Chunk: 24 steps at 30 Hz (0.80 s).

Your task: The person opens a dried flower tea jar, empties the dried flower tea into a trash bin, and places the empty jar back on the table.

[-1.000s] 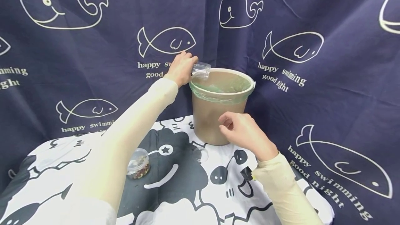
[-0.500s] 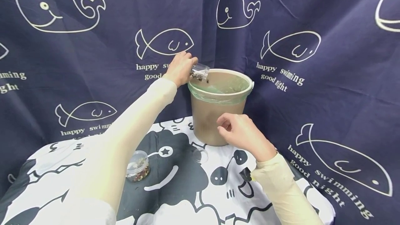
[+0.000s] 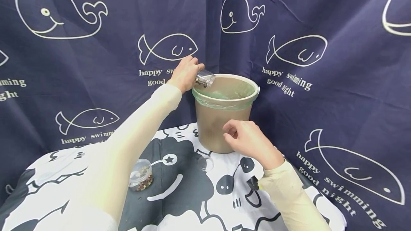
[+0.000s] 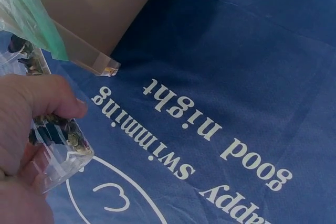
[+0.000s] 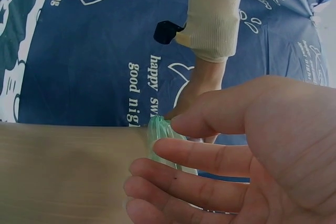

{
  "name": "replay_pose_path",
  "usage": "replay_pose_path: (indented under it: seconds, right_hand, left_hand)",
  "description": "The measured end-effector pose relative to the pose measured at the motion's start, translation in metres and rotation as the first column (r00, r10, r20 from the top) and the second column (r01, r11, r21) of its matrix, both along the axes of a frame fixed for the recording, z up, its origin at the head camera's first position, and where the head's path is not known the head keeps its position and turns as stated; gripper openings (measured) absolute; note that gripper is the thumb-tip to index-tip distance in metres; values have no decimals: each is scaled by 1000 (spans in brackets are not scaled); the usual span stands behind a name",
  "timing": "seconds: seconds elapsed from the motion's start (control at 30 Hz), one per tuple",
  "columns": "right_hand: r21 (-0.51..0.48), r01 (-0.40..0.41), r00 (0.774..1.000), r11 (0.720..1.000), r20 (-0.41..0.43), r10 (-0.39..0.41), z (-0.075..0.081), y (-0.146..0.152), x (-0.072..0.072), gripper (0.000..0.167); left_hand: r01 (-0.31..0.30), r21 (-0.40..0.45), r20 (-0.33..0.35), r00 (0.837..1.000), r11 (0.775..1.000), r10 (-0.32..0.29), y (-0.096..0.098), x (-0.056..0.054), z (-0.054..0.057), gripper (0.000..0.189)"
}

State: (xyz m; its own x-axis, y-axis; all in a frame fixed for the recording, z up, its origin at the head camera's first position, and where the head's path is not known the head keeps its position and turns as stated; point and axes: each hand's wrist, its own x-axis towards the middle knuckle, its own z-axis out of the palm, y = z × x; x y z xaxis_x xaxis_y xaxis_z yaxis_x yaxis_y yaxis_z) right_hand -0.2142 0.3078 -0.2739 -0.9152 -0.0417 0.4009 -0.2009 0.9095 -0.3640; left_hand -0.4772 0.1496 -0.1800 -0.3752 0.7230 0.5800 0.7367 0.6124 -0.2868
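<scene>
My left hand (image 3: 186, 72) grips a clear plastic jar (image 3: 205, 78), tilted with its mouth over the left rim of a beige bucket (image 3: 221, 127). Dark dried bits (image 4: 50, 129) lie inside the jar, seen in the left wrist view. A thin green bag (image 3: 221, 103) lines the bucket and folds over its rim. In front of the bucket hangs my right hand (image 3: 248, 140), fingers loosely curled, holding nothing. The right wrist view shows its fingers (image 5: 194, 182) spread beside the bucket wall.
A round clear tub (image 3: 141, 174) holding small mixed-colour pieces stands on the patterned tablecloth (image 3: 167, 188), near my left forearm. A clear round lid (image 3: 205, 163) lies before the bucket. A dark blue curtain (image 3: 128, 17) hangs close behind.
Dark bits inside the jar have come into sight, some near its mouth half a second ago. The left hand stays at the rim, and the right hand has barely moved.
</scene>
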Motion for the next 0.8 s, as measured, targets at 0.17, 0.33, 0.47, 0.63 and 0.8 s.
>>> replay_pose_path:
  seconds: [0.17,0.33,0.47,0.63,0.8]
  right_hand:
    - [5,-10,1000,1000,-12,10,0,-2,0,16]
    - [12,-8,1000,1000,-9,8,0,0,4,16]
    - [6,-4,1000,1000,-13,4,2,1,5,15]
    - [1,-5,1000,1000,-23,5,6,2,3,13]
    - [-6,-6,1000,1000,-22,6,10,2,1,15]
  left_hand:
    - [-15,-2,-12,1000,1000,15,-3,1,1,45]
    - [5,-9,-1,1000,1000,-5,-2,3,0,47]
    - [7,-6,-4,1000,1000,-7,1,3,0,44]
    - [1,-11,-15,1000,1000,-1,1,2,0,45]
    - [-3,-36,-28,1000,999,2,1,0,0,49]
